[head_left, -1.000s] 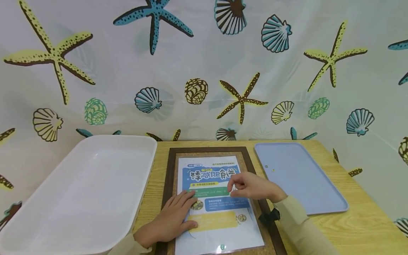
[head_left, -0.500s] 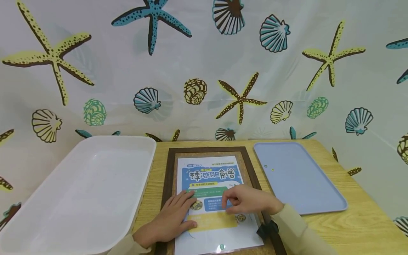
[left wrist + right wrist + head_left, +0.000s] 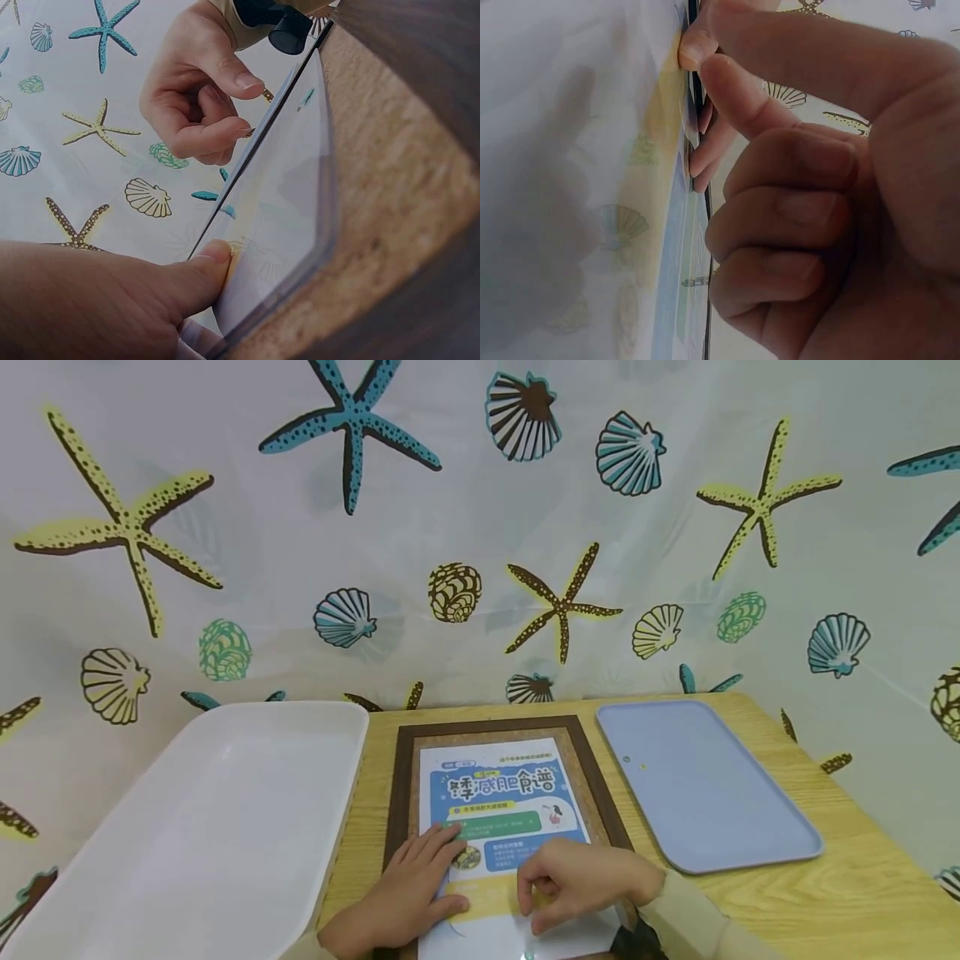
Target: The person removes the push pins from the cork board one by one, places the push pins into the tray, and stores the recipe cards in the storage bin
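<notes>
A printed poster with blue, green and yellow blocks lies on a cork board in a dark brown frame. Spread flat across the poster's left side is my left hand, its thumb on the sheet in the left wrist view. Above the poster's lower right part hovers my right hand. Its thumb and index finger stand apart with nothing visible between them, while the other fingers curl in. A small green pushpin sits at the sheet's bottom edge, near the right fingertips.
To the left stands a large white tray. A flat light-blue tray lies at the right, with two tiny pin-like pieces near its left edge. All rest on a wooden table before a shell-print curtain.
My right hand has moved down over the poster toward its bottom edge, uncovering the middle right of the print. The left hand keeps its place. The head view has tilted slightly.
</notes>
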Demonstrator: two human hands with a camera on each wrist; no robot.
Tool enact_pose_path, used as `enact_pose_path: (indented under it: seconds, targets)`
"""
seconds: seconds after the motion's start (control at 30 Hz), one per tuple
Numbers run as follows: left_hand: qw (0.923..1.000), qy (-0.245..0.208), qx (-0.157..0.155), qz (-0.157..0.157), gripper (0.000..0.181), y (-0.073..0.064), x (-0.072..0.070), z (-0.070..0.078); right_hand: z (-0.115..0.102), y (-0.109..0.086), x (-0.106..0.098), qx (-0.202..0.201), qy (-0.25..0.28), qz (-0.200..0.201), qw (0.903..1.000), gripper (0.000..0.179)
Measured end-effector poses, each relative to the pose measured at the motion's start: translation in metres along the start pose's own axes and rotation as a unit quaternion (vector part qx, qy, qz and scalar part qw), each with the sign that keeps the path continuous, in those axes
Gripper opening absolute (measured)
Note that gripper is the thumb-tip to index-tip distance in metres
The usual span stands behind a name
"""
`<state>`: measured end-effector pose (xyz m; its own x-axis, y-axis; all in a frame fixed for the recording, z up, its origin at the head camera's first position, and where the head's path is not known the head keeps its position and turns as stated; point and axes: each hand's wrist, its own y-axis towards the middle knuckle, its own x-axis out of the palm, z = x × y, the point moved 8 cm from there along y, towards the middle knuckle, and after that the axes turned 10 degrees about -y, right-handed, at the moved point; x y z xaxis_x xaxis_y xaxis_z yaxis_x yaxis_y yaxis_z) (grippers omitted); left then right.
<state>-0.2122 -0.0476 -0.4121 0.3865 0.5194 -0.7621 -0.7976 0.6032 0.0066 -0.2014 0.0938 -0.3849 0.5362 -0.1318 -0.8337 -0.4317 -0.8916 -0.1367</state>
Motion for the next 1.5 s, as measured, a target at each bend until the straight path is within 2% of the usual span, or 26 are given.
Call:
enact_pose_path:
  seconds: [0.37,0.93,1.5]
  targets:
    - [1.0,-0.007,0.0,0.004,0.067,-0.001,0.004,-0.002,-0.005,0.001,0.02,-0.038,-0.016,-0.029,0.9987,0.007]
    - [0.9999,-0.004,0.009,0.01,0.066,0.001,0.001,0.0,-0.01,-0.002,0.023,-0.035,-0.014,-0.022,0.999,0.002]
    - [0.9999,-0.008,0.006,0.009,0.066,0.001,0.003,-0.001,-0.015,-0.001,0.024,-0.035,-0.038,-0.008,0.9986,0.008]
